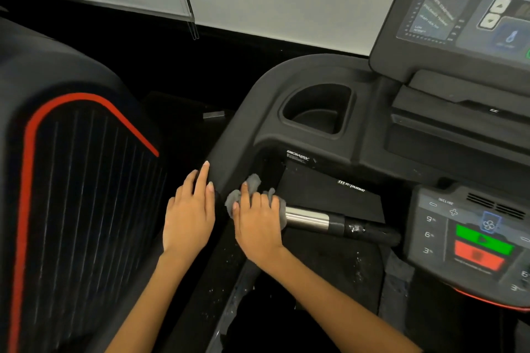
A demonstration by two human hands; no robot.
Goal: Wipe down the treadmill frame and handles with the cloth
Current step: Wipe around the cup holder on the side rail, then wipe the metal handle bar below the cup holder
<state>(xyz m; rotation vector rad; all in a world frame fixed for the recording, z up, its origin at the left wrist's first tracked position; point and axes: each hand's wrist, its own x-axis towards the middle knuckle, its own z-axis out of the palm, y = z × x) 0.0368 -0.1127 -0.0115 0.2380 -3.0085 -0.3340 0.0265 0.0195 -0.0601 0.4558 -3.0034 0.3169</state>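
The black treadmill frame [258, 89] curves down from the console toward me as a side rail. A horizontal handle [321, 219] with a shiny metal sleeve and black grip crosses from the rail toward the control pod. My right hand [258, 223] holds a grey cloth [252, 183] wrapped over the left end of that handle, fingers curled over it. My left hand [190, 209] rests flat on the outer side of the side rail, fingers straight and pointing forward.
A cup holder [315, 109] is sunk into the frame above the hands. The console screen [459, 8] rises at the top right. A control pod [473, 232] with green and red buttons sits at the right. A neighbouring machine [71, 180] with a red stripe stands close on the left.
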